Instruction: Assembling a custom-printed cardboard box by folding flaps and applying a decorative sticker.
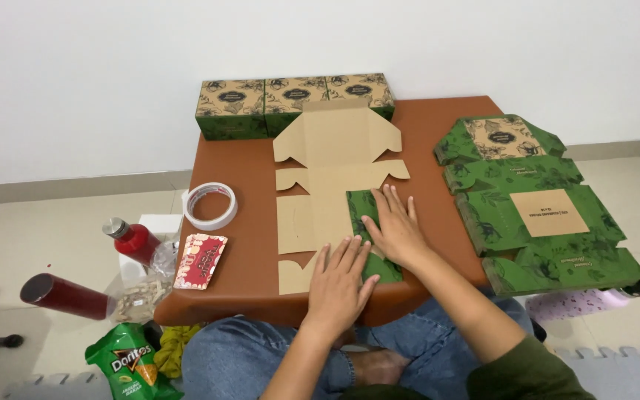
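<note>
Low in the frame's centre, both hands lay flat and open: left hand (340, 278) and right hand (395, 230) pressed a folded flap (367, 215) onto the blank (327, 185). Firm, even pressure along the crease seemed best.

Plain tan cardboard blank (329, 189) at centre, its folded-over near flap (368, 230) dark green with a leaf pattern; reddish-brown tabletop (250, 252). Far side: three folded boxes (294, 104) with tan tops bearing black floral print and a dark oval label, green leaf-patterned sides; right: stack of flat blanks (538, 207), green with leaf print and tan panels. Left: white tape roll (211, 205), a red-and-white patterned packet (200, 261), and a red bottle (136, 241).
</note>
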